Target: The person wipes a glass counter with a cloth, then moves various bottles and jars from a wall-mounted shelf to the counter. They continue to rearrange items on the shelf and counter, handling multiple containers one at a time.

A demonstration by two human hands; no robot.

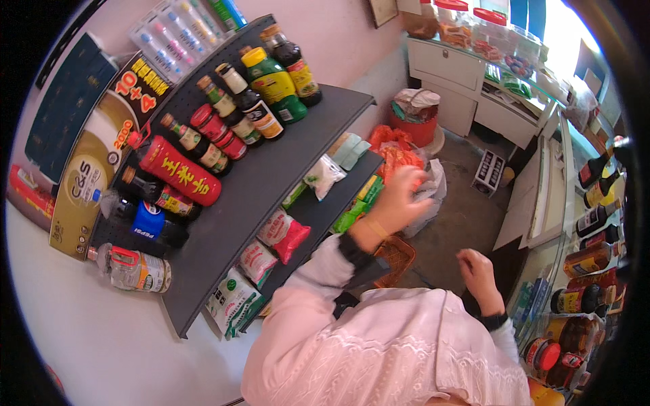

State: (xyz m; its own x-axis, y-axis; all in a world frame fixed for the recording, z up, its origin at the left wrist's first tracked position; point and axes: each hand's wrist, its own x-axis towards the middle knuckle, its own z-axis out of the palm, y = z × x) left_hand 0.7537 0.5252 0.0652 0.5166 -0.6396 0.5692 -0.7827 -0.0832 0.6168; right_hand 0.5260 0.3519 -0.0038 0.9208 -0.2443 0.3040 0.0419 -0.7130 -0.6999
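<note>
My left hand (398, 203) is raised beside the end of the dark metal shelves, its fingers apart and holding nothing; it looks slightly blurred. Behind it are red plastic bags (393, 147) and a whitish plastic bag (431, 195). Lower and to the right, my right hand (480, 279) hangs over the floor with curled fingers; whether anything is inside them is hidden. On the upper shelf (264, 195) stand a Pepsi bottle (147, 223), a red bottle (177, 170), a green bottle with a yellow cap (274, 86) and several sauce bottles. Packaged bags, including a pink-and-white bag (283, 233), lie on the lower shelf.
An orange plastic basket (398, 261) sits low below my left forearm. A red bucket (414, 119) stands by the wall. Along the right runs a glass counter (551, 243) with several bottles. Lidded jars (487, 33) top the white cabinet (447, 66) at the back.
</note>
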